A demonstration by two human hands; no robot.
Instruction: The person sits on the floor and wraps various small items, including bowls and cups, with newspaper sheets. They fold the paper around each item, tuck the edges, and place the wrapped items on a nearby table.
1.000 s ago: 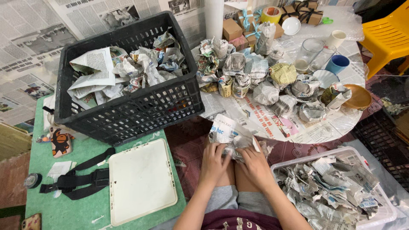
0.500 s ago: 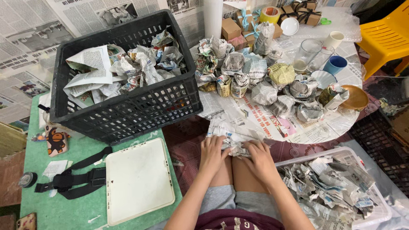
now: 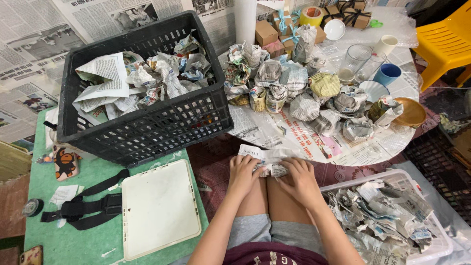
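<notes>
My left hand and my right hand both grip one newspaper-wrapped bundle that rests on my knees, just below the edge of the low round table. The bundle lies flat between the hands, its paper crumpled at both ends. Several wrapped items stand on the newspaper-covered table beyond it.
A black crate of crumpled newspaper stands at the left on a green mat. A white lid and a black strap lie on the mat. A white bin of paper scraps sits at the right. Cups, a glass, a tape roll and a yellow chair are at the back.
The bundle has come down from a raised, upright hold onto my knees. Both hands now press it flat, closer to my body.
</notes>
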